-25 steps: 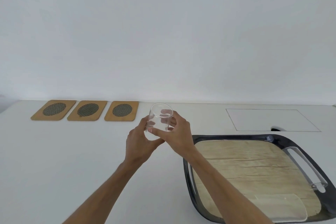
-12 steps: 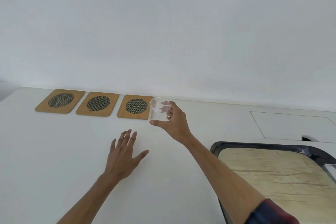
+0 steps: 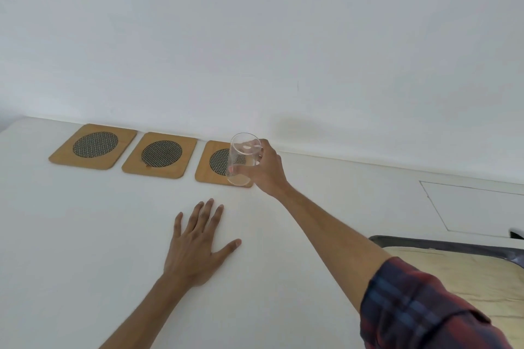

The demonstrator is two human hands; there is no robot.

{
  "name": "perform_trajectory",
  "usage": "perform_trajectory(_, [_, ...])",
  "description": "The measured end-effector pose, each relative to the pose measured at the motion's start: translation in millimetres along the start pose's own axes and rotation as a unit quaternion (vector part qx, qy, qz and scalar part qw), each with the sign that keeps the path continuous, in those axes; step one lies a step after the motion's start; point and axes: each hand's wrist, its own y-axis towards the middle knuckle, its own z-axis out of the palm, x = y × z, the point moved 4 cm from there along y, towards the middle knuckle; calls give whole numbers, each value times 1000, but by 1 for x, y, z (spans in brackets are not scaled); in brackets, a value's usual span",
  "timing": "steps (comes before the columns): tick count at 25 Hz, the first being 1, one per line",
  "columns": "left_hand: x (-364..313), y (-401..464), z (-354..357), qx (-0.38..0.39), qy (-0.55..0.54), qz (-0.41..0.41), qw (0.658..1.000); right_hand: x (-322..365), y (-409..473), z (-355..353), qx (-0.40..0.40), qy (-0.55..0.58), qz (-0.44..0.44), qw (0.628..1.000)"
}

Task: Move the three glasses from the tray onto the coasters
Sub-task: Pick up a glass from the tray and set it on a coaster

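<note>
White surface point(image 3: 85, 235), three coasters point(image 3: 160, 154) far left. Right hand point(image 3: 266, 170) fingers wrapping glass point(image 3: 243, 159) mid-wall: light, slick, fragile. Left hand point(image 3: 198, 246) flat, released.

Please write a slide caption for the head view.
Right hand brings a glass to the rightmost coaster.

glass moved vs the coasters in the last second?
Yes. The glass, held by the right hand, went left from beside the row to over the rightmost coaster; contact unclear.
</note>
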Motion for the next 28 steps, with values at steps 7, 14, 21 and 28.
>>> perform_trajectory(7, [2, 1, 2, -14, -4, -3, 1000, 4, 43, 24, 10, -33, -10, 999])
perform_trajectory(14, [1, 1, 2, -25, -10, -4, 1000, -2, 63, 36, 20, -46, -9, 999])
perform_trajectory(21, [0, 0, 0, -25, -8, -5, 1000, -2, 65, 36, 46, -67, 8, 997])
perform_trajectory(28, [-1, -1, 1, -27, -11, -8, 1000, -9, 23, 9, 106, -91, 50, 989])
